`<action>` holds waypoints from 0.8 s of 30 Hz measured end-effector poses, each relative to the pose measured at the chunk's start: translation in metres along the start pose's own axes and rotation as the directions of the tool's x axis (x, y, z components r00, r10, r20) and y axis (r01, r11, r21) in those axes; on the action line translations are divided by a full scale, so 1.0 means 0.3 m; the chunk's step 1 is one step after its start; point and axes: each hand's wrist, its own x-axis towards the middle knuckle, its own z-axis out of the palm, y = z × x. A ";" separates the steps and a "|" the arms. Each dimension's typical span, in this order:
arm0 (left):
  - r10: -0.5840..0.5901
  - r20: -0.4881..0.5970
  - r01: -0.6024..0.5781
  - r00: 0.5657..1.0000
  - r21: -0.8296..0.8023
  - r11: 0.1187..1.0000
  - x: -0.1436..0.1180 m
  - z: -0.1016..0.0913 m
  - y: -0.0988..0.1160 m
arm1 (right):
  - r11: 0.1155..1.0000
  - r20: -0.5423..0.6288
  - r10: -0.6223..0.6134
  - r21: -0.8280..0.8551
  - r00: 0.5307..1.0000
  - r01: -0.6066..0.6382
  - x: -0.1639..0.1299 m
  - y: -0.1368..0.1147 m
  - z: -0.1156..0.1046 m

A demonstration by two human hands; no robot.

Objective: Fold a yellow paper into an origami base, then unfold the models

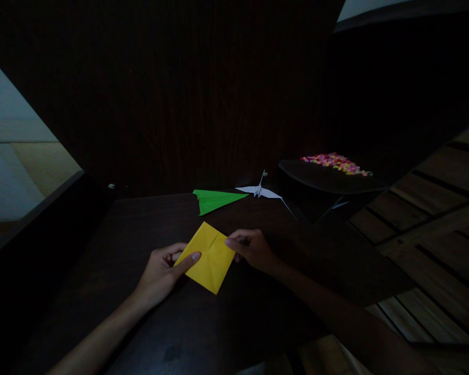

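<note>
A yellow folded paper square [210, 257] lies on the dark wooden table [234, 317], creased across its middle. My left hand [162, 271] grips its left corner, the thumb pressed on top. At the right corner, my right hand [252, 248] pinches the paper's edge with fingertip on the crease. Both hands rest low on the tabletop.
A green paper plane [216, 200] and a white paper crane [262, 191] lie at the table's far edge. A dark tray [328, 179] with several small colourful pieces [334, 162] stands at the back right. Wooden slats [433, 234] run along the right. The scene is dim.
</note>
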 end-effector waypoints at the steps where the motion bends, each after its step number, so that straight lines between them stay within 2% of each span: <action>1: 0.000 -0.002 0.000 1.000 0.003 1.000 0.001 0.000 0.001 | 1.000 -0.007 0.000 -0.004 1.000 0.000 0.001 0.001 0.000; 9: -0.007 -0.012 0.007 1.000 -0.023 1.000 0.002 -0.004 -0.002 | 1.000 -0.014 -0.011 0.028 1.000 0.011 0.006 0.009 0.002; 17: -0.018 0.070 0.021 0.997 -0.035 0.999 -0.002 0.006 0.000 | 0.999 -0.047 -0.042 -0.028 0.998 0.040 0.009 0.016 -0.010; 24: 0.012 0.095 -0.008 0.995 -0.034 0.999 -0.004 0.009 -0.002 | 0.995 0.094 0.058 0.072 0.994 -0.064 -0.004 -0.012 -0.005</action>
